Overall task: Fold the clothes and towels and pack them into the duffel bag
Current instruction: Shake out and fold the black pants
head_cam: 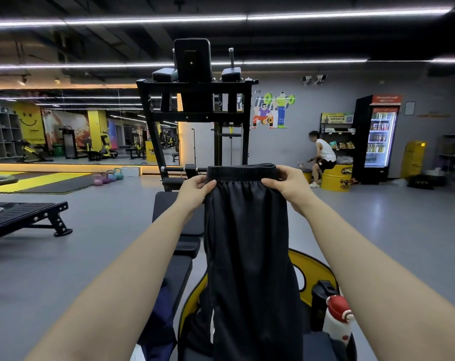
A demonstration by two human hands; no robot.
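A pair of black shorts is held up at arm's length by its elastic waistband, which is pinched at one end by the left hand and at the other by the right hand. The fabric hangs straight down between the forearms, above a black weight bench.

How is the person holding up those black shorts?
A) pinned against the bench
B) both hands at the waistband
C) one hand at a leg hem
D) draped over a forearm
B: the left hand and right hand each grip an end of the waistband, so the black shorts hang down.
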